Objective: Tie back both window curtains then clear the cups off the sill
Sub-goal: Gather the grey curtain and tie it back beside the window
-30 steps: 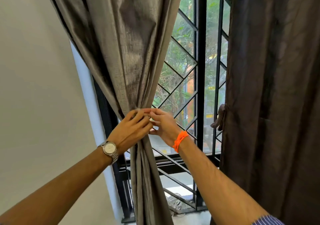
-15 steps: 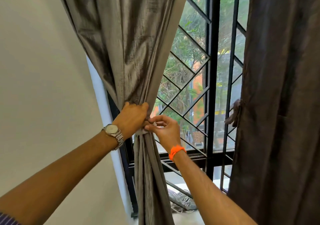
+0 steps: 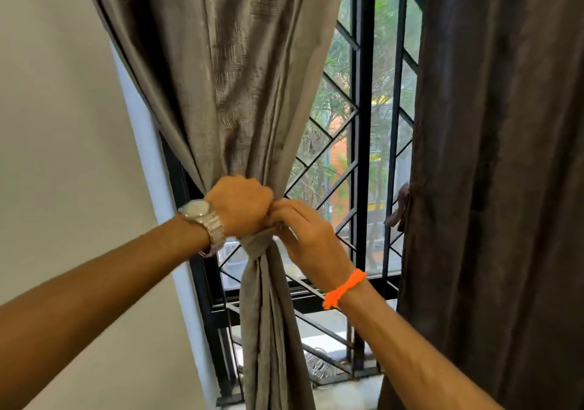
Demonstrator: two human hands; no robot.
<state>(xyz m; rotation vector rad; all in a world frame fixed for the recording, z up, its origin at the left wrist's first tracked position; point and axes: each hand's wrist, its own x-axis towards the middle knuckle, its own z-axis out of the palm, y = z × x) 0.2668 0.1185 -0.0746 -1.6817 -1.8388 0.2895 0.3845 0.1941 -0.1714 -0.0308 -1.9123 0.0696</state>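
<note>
**Both hands at the waist of the left curtain**

We saw a black window grille [image 3: 360, 144] behind the cloth, green trees beyond it, and a pale wall [image 3: 63, 125] to the left. Nothing stood between us and the hands. We counted two curtains: the left curtain [image 3: 234, 87], grey-brown and gathered at its waist, and the right curtain [image 3: 499, 172], darker, hanging loose with a small tie [image 3: 398, 210] dangling at its edge. No cups showed. Two hands worked: the left hand [image 3: 238, 205], wearing a silver watch [image 3: 202, 217], was clenched around the gathered cloth. The right hand [image 3: 311, 239], with an orange wristband [image 3: 343, 289], had its grip pinched shut on the tieback band [image 3: 257, 239] wrapped around the bundle, fingers touching the left knuckles.
</note>
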